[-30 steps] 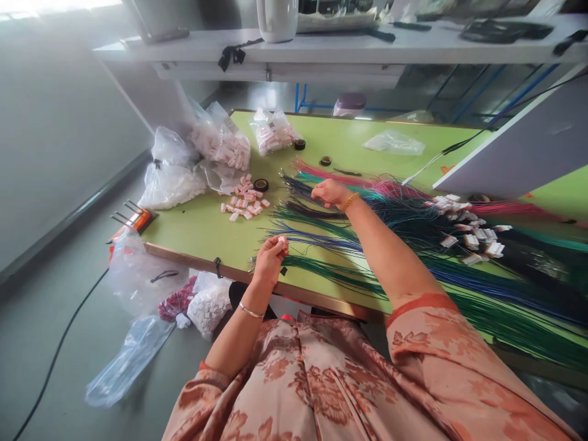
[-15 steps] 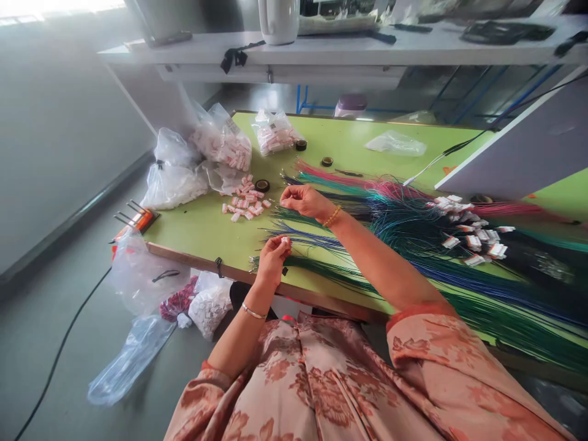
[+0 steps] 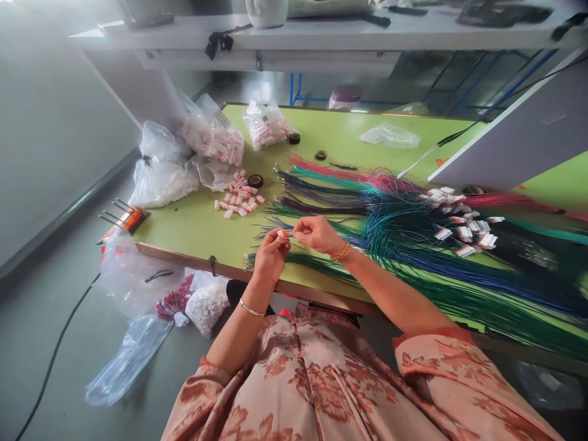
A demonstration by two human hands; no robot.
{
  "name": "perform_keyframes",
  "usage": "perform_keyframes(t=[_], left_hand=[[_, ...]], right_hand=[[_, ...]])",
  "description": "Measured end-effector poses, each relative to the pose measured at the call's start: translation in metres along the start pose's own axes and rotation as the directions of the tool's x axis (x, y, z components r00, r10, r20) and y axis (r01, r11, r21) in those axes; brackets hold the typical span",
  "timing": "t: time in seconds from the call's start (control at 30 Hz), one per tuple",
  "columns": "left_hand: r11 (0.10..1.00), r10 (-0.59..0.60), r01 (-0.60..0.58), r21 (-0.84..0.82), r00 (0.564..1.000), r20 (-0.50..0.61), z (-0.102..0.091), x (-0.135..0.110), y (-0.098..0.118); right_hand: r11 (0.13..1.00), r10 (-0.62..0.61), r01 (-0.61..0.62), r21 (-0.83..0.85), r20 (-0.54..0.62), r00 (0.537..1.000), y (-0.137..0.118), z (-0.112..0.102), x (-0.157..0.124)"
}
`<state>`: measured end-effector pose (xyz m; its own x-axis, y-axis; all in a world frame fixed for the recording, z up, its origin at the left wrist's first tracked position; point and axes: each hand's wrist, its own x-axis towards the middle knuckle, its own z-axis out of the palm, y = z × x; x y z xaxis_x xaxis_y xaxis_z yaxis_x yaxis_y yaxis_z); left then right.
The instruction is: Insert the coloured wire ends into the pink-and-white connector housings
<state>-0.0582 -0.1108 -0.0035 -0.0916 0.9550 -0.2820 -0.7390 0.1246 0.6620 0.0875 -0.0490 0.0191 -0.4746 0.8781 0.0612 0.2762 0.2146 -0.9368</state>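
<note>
My left hand pinches a small white and orange connector housing above the table's front edge. Just right of it, my right hand is closed in a pinch on a thin wire, whose tip points at the housing; whether the tip is inside it I cannot tell. Beneath and right of my hands lie bundles of green, blue, black and pink wires with bare metal ends toward the left. Several loose connector housings are heaped beyond my left hand. A cluster of white connectors rests on the wires at right.
Bags of housings and a knotted plastic bag stand at the table's left end. Black tape rolls lie nearby. An orange holder with metal prongs sits at the left corner. A white shelf spans the back.
My right hand has come back from the far wire ends toward my left hand and the housing. My left hand keeps its pinch, with the housing's orange side now showing. The view has shifted slightly.
</note>
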Motion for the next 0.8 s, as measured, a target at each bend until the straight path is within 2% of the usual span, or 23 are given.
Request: perform_keyframes(t=[0.23, 0.4, 0.6, 0.8], left_hand=[[1.000, -0.019, 0.019, 0.015, 0.999, 0.028, -0.001, -0.001, -0.001], [1.000, -0.019, 0.019, 0.002, 1.000, 0.023, 0.000, -0.001, -0.002], [0.996, 0.066, -0.067, 0.066, 0.998, 0.018, 0.000, -0.001, -0.005], [0.976, 0.125, -0.122, 0.180, 0.992, -0.002, -0.001, -0.001, -0.007]], right_hand=[[1.000, 0.009, -0.010, -0.017, -0.037, 0.999, 0.007, 0.005, -0.008], [0.997, -0.031, 0.027, -0.069, -0.053, 0.998, 0.009, 0.008, -0.011], [0.994, -0.061, 0.050, -0.101, -0.113, 0.992, 0.006, 0.012, -0.015], [0.995, -0.070, 0.063, -0.077, -0.097, 0.993, 0.010, 0.018, -0.015]])
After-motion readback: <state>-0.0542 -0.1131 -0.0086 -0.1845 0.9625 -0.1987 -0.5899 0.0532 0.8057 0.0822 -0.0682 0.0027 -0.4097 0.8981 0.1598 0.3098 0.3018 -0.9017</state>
